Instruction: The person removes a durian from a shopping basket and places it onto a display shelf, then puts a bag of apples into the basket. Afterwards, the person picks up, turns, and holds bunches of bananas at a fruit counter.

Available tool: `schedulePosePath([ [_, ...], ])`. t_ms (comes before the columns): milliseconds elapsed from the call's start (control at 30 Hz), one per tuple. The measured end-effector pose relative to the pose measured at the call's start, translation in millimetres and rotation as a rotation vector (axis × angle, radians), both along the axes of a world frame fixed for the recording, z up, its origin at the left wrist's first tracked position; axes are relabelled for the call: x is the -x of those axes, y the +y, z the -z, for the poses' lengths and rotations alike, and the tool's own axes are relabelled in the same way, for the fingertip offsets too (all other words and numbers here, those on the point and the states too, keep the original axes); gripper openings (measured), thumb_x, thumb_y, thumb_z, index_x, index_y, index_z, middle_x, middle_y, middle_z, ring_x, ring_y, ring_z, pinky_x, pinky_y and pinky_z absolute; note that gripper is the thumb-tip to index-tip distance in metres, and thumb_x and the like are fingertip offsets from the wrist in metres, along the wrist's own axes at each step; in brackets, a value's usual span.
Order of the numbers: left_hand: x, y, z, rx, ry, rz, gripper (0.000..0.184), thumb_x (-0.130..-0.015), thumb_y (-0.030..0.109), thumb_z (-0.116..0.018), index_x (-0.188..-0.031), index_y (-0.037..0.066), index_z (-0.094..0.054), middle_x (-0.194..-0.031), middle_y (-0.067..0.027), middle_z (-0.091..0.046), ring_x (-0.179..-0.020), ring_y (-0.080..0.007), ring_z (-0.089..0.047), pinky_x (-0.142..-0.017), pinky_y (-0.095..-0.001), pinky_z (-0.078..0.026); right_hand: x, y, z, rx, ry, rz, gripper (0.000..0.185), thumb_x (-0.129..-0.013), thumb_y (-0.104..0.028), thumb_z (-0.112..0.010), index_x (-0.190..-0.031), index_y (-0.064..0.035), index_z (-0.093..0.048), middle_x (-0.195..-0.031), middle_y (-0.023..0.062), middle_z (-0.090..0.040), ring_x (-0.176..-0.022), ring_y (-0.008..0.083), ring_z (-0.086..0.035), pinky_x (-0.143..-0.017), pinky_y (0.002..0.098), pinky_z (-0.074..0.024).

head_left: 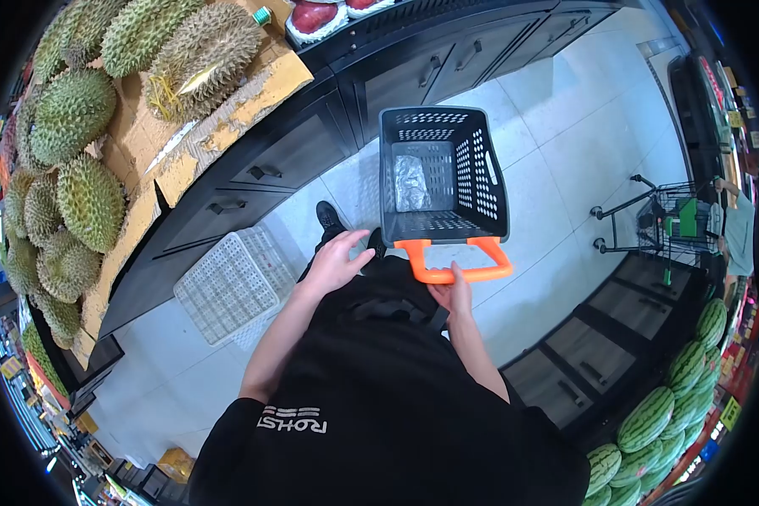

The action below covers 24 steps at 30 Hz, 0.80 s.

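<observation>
A dark grey shopping basket [502, 198] hangs in front of my body, with a clear crumpled plastic bag [411, 183] lying inside it. My right hand [453, 295] is wrapped round the basket's orange handle [464, 275]. My left hand [339, 263] is held in the air to the left of the basket, its fingers apart and nothing in it. Both of my black shoes partly show on the floor beneath.
Durians [74, 116] lie on a cardboard-edged stand [164, 173] at the left. A white plastic crate [228, 287] is on the floor. Watermelons [647, 419] fill a display at the lower right. A person [740, 232] with a shopping cart [675, 218] is at the far right.
</observation>
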<state>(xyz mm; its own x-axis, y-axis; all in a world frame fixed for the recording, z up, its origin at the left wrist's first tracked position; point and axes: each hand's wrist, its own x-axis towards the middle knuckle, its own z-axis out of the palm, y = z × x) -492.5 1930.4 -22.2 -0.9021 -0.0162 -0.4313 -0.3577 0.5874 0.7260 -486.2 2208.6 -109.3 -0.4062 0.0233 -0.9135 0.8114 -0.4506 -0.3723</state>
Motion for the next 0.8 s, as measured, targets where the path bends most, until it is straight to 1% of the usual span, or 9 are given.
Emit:
schedulePosePath([
  [167, 4, 11, 18, 0.040, 0.084, 0.127, 0.046, -0.088, 0.034, -0.062, -0.123, 0.003, -0.059, -0.121, -0.0174, -0.061, -0.113, -0.0339, -0.057, -0.097, -0.0413, -0.045, -1, -26, -16, 0.142, -0.102, -0.292, 0.043, -0.094, -0.039, -0.058, -0.118, -0.0035, -0.060, -0.112, 0.0139, -0.066, -0.106, 0.0259, -0.062, -0.096, 0.0361, -0.0460],
  [233, 9, 19, 22, 0.052, 0.081, 0.216, 0.046, -0.088, 0.034, -0.063, -0.121, 0.003, -0.060, -0.123, -0.0168, -0.060, -0.117, -0.0333, -0.054, -0.100, -0.0418, -0.043, 4, -37, -25, 0.033, 0.389, -1.002, 0.041, -0.092, -0.037, -0.060, -0.109, -0.0004, -0.066, -0.109, 0.0125, -0.068, -0.101, 0.0233, -0.066, -0.090, 0.0324, -0.0484],
  [333, 12, 34, 36, 0.129, 0.197, 0.355, 0.043, -0.090, 0.036, -0.060, -0.119, 0.004, -0.061, -0.124, -0.0186, -0.058, -0.119, -0.0347, -0.052, -0.101, -0.0427, -0.042, 21, -55, -69, -0.241, 0.759, -1.369, 0.032, -0.089, -0.030, -0.062, -0.103, -0.0022, -0.069, -0.099, 0.0146, -0.070, -0.093, 0.0298, -0.066, -0.082, 0.0362, -0.0511],
  [400, 10, 44, 47, 0.129, 0.210, 0.385, 0.042, -0.091, 0.036, -0.056, -0.119, 0.006, -0.061, -0.128, -0.0194, -0.055, -0.123, -0.0347, -0.049, -0.100, -0.0460, -0.041, 27, -52, -71, -0.424, 0.787, -1.248, 0.027, -0.085, -0.025, -0.067, -0.098, -0.0023, -0.070, -0.097, 0.0140, -0.069, -0.089, 0.0318, -0.065, -0.078, 0.0375, -0.0520],
  [433, 14, 46, 42, 0.106, 0.188, 0.420, 0.042, -0.091, 0.036, -0.055, -0.120, 0.006, -0.061, -0.129, -0.0197, -0.054, -0.124, -0.0350, -0.048, -0.100, -0.0464, -0.041, 28, -46, -67, -0.669, 1.145, -1.043, 0.020, -0.082, -0.020, -0.071, -0.092, -0.0030, -0.072, -0.095, 0.0126, -0.070, -0.090, 0.0298, -0.066, -0.078, 0.0347, -0.0510],
  [533, 20, 55, 36, 0.060, 0.157, 0.587, 0.045, -0.091, 0.036, -0.057, -0.127, 0.009, -0.056, -0.133, -0.0211, -0.049, -0.127, -0.0363, -0.044, -0.101, -0.0473, -0.040, 30, 3, -64, -1.073, 1.280, -1.131, 0.047, -0.072, -0.028, -0.080, -0.106, 0.0001, -0.065, -0.110, 0.0141, -0.065, -0.103, 0.0324, -0.060, -0.095, 0.0439, -0.0433],
  [633, 19, 62, 38, 0.069, 0.160, 0.728, 0.047, -0.088, 0.031, -0.061, -0.131, 0.013, -0.053, -0.137, -0.0208, -0.045, -0.129, -0.0356, -0.042, -0.099, -0.0471, -0.042, 10, 33, -42, -0.975, 1.092, -1.386, 0.076, -0.066, -0.043, -0.083, -0.123, 0.0006, -0.056, -0.116, 0.0132, -0.063, -0.113, 0.0330, -0.057, -0.100, 0.0518, -0.0382],
  [733, 23, 66, 56, 0.083, 0.175, 0.729, 0.042, -0.088, 0.023, -0.060, -0.129, 0.014, -0.054, -0.137, -0.0209, -0.044, -0.131, -0.0353, -0.041, -0.099, -0.0466, -0.042, 16, 29, -7, -0.962, 0.717, -1.408, 0.044, -0.073, -0.041, -0.077, -0.106, -0.0124, -0.067, -0.090, 0.0166, -0.069, -0.085, 0.0350, -0.067, -0.076, 0.0459, -0.0528],
  [800, 28, 65, 68, 0.132, 0.163, 0.695, 0.037, -0.089, 0.018, -0.058, -0.126, 0.014, -0.056, -0.137, -0.0207, -0.045, -0.130, -0.0353, -0.042, -0.100, -0.0468, -0.042, 22, 21, -4, -1.018, 0.754, -1.417, 0.030, -0.076, -0.040, -0.073, -0.093, -0.0151, -0.070, -0.078, 0.0171, -0.068, -0.073, 0.0362, -0.067, -0.066, 0.0447, -0.0537],
])
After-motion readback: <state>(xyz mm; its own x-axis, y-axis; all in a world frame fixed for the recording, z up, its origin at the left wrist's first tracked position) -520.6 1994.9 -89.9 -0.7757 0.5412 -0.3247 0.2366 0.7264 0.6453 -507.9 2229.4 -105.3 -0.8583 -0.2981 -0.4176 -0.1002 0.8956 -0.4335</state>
